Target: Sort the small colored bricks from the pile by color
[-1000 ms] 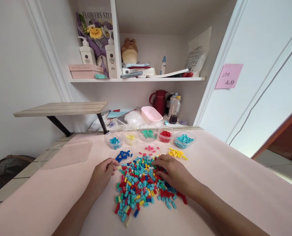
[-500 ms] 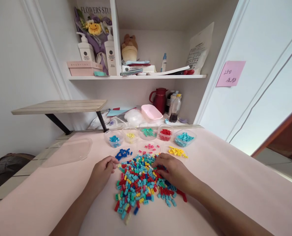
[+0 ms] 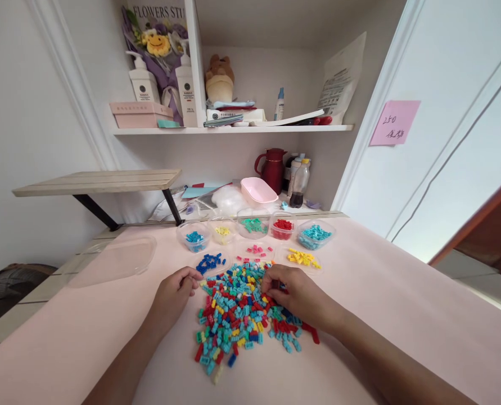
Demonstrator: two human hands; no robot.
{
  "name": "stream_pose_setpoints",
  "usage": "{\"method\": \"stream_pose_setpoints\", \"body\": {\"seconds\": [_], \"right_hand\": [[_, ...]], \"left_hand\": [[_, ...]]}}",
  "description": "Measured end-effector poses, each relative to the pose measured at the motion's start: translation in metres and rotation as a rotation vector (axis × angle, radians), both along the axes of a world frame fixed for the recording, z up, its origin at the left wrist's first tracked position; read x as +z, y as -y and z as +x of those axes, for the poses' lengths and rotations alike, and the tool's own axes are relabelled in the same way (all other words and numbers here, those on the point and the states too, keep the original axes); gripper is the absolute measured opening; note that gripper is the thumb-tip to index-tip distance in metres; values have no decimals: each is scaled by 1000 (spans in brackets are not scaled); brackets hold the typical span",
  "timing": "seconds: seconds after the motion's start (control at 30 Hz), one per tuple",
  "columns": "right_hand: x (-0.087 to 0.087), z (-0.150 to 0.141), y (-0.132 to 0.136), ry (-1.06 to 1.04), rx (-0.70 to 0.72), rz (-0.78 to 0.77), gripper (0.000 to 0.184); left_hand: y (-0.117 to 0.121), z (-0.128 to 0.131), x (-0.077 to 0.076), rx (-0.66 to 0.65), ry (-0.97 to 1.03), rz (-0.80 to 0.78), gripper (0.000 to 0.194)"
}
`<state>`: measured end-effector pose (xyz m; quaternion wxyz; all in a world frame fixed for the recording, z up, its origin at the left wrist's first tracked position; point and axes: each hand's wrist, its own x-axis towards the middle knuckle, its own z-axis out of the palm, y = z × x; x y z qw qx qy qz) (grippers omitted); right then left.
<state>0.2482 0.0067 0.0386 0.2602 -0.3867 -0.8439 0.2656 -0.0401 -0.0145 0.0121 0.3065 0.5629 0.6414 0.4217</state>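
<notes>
A heap of small toy bricks in turquoise, red, yellow, green and blue lies on the pink table cover. At its left edge rests my left hand, fingers curled closed; whatever they may hold is hidden. My right hand reaches into the heap's upper right side, with thumb and fingers bent together in a pinch. What is between those fingertips cannot be made out. Just beyond the hands are dark blue bricks, pink bricks and yellow bricks in shallow clear trays.
Behind stand clear tubs with blue bricks, pale yellow bricks, green bricks, red bricks and turquoise bricks. A clear lid lies left, near a small raised shelf. A pink basin and red jug stand at the back.
My right hand's fingers have drawn closer together into a pinch over the heap. My left hand keeps its place beside the bricks. The camera view has shifted slightly.
</notes>
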Motion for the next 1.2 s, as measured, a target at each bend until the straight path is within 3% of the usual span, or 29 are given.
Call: {"method": "stream_pose_setpoints", "body": {"seconds": [0.4, 0.67, 1.1, 1.2], "right_hand": [[10, 4, 2, -143, -4, -131, 19], [11, 4, 4, 3, -6, 52, 20], [4, 1, 11, 315, 3, 179, 24], [5, -1, 14, 305, 39, 196, 21]], "left_hand": [[1, 1, 2, 6, -21, 19, 26], [1, 1, 1, -6, -17, 3, 26], [5, 5, 9, 6, -80, -4, 26], [4, 6, 9, 3, -83, -7, 26]]}}
